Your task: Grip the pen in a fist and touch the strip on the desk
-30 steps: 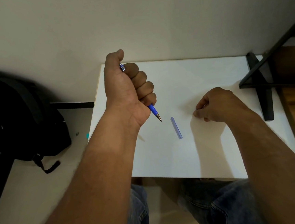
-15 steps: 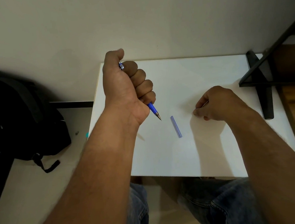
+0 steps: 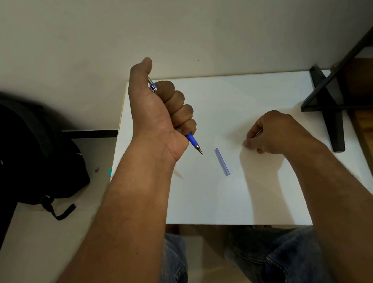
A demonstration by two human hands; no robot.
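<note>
While the left hand (image 3: 161, 118) is raised above the white table (image 3: 256, 94), its four fingers are curled fully round one blue mechanical pencil (image 3: 194, 142), tip pointing down, thumb extended upward. One translucent blue lead case (image 3: 222, 161) lies flat between the hands, untouched. Resting on the table, the right hand (image 3: 272, 133) is curled, pinching one thin item too small to identify.

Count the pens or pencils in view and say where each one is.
1. The blue mechanical pencil sits in the left hand's fist, tip down over the white table. The right hand pinches something thin, too hidden to identify.
</note>
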